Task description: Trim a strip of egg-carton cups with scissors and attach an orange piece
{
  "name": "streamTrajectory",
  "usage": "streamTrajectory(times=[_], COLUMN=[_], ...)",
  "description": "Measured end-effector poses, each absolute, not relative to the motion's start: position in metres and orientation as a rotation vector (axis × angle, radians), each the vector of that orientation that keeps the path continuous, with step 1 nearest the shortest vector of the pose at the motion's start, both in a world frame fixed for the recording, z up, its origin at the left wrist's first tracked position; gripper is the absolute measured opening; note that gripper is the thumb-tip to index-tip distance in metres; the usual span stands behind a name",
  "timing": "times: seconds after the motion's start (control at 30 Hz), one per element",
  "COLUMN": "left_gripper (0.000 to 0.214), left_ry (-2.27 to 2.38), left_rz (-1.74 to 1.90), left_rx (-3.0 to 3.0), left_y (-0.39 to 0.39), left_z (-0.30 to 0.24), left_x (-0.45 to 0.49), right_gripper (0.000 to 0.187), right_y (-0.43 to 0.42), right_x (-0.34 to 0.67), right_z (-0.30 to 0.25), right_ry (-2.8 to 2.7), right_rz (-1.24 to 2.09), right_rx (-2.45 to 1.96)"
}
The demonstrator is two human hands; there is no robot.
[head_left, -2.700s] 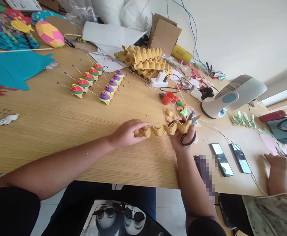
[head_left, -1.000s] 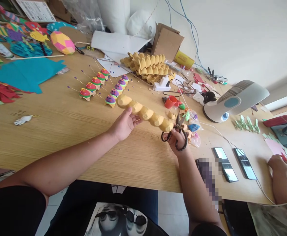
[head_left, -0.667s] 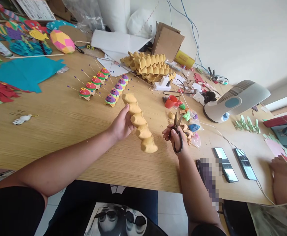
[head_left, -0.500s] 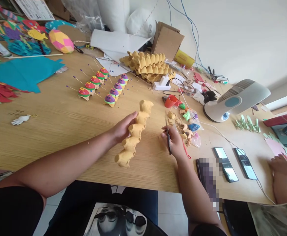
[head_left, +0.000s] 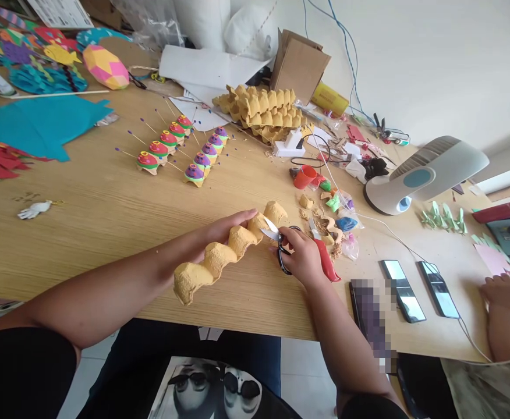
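Just inside the table edge [head_left: 237, 325], the left hand [head_left: 213, 234] clasps a carton strip [head_left: 240, 240], wood spreading leftward. The right hand [head_left: 303, 256] grips scissors [head_left: 280, 237].

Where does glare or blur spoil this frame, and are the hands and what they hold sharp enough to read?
Head view: bright reflections wash over the two phones; a pixelated patch beside them hides detail. Also in the head view, the scissors in the right hand and the egg-carton strip in the left hand read clearly, without marked motion blur.
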State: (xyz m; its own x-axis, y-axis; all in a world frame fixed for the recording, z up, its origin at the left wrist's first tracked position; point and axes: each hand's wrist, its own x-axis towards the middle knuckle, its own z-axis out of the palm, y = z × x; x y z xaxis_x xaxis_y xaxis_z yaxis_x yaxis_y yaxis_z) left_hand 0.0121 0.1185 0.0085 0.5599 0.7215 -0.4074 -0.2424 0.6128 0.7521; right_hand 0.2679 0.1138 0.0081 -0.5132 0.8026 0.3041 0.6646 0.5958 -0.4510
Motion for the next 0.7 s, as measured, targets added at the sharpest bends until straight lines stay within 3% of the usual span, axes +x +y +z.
streamTrajectory(times=[0.47, 0.7], left_gripper=[0.051, 0.053], left_ry=[0.742, 0.742], left_rz=[0.549, 0.519], left_rx=[0.611, 0.508], left_y=[0.119, 0.131], left_z=[0.007, 0.006], left_x=[0.008, 0.010], right_gripper=[0.025, 0.025], right_y=[0.113, 0.112], right_x=[0.268, 0.271], right_z=[0.011, 0.011], right_ry=[-2.362, -2.207], right_rz=[0.180, 0.411], right_rx=[-1.208, -1.344])
